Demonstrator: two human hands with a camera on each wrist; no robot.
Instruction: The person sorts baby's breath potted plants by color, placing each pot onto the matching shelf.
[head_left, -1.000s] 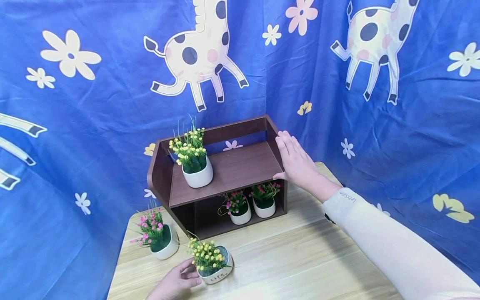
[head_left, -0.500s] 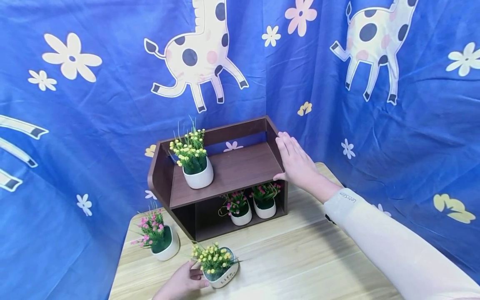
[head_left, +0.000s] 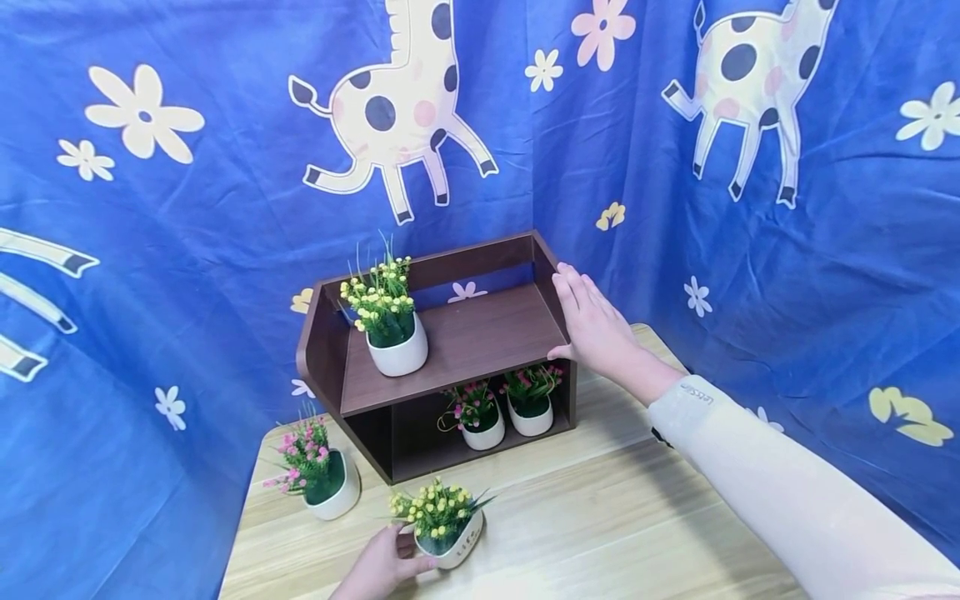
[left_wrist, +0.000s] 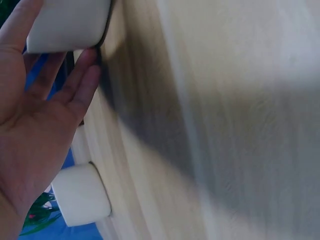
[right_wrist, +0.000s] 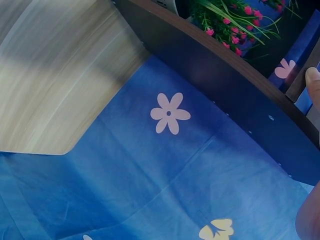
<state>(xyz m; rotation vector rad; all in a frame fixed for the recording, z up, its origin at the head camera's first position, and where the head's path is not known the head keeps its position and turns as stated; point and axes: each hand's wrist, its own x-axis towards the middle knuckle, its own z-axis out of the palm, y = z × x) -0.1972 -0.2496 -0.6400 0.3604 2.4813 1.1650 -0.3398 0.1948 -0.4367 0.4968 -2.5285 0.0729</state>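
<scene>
In the head view my left hand (head_left: 381, 565) holds a small white potted plant (head_left: 442, 518) with yellow flowers, thumb at its front and fingers behind. The pot bears dark "Life" lettering and is tilted. The left wrist view shows the fingers (left_wrist: 80, 82) at the base of the white pot (left_wrist: 70, 25). My right hand (head_left: 596, 329) rests on the right side panel of a dark brown two-tier shelf (head_left: 480, 329), fingers straight, thumb at the front edge. In the right wrist view only parts of that hand show beside the panel (right_wrist: 210, 65).
A yellow-flowered pot (head_left: 397, 350) stands on the shelf's upper left. Two pink-flowered pots, one at left (head_left: 483, 433) and one at right (head_left: 531, 417), sit in the lower tier. Another pink-flowered pot (head_left: 333, 496) stands on the wooden table (head_left: 585, 517). A blue curtain (head_left: 225, 250) hangs behind.
My left hand has moved slightly right with the yellow-flowered pot, which has turned and tilted so its lettering slants more. The right hand stays on the shelf.
</scene>
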